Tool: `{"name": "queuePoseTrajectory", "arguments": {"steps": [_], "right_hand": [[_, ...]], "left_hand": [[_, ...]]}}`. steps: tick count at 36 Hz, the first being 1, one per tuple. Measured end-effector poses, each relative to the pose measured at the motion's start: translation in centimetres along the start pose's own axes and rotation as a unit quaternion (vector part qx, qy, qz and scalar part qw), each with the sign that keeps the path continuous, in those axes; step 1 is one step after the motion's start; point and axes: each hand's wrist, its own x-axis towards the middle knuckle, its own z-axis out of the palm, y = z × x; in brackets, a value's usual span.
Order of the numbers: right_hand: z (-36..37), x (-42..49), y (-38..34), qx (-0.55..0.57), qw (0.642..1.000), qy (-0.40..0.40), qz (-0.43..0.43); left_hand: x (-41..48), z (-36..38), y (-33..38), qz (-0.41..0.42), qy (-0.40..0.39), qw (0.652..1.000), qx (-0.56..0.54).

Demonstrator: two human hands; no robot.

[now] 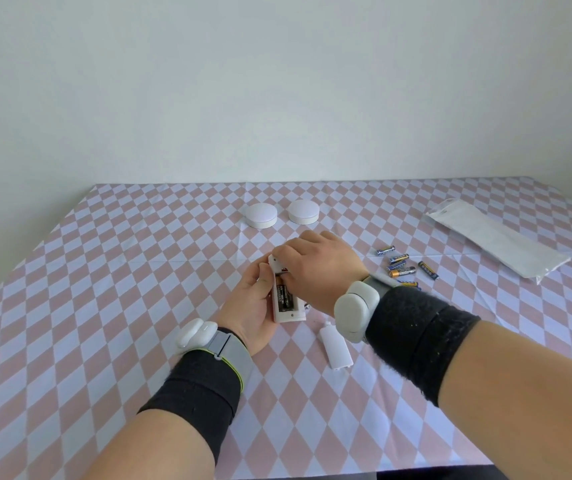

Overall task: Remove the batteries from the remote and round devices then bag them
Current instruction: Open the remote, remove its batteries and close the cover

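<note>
My left hand (pixel 253 299) holds a white remote (pixel 289 317) face down above the table, its battery bay uncovered. A dark battery (pixel 284 297) lies in the bay. My right hand (pixel 319 268) rests over the remote's top half, fingertips pressed at the upper end of that battery. The remote's white battery cover (pixel 335 349) lies on the cloth just below my right wrist. Two white round devices (pixel 261 215) (pixel 304 211) sit side by side further back. Several loose batteries (pixel 403 266) lie to the right of my hands. A clear plastic bag (pixel 495 242) lies flat at the far right.
The table wears a pink-and-white diamond-patterned cloth (pixel 104 289). A plain white wall stands behind it. The table's near edge runs along the bottom of the view, and its right edge is close beyond the bag.
</note>
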Motion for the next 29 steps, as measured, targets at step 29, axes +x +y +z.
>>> {"name": "queuePoseTrajectory", "arguments": {"steps": [29], "right_hand": [[-1.2,-6.3,8.7,-0.073,0.857,-0.258,0.44]], "left_hand": [[0.1,0.2,0.0,-0.014,0.02,1.0,0.013]]}}
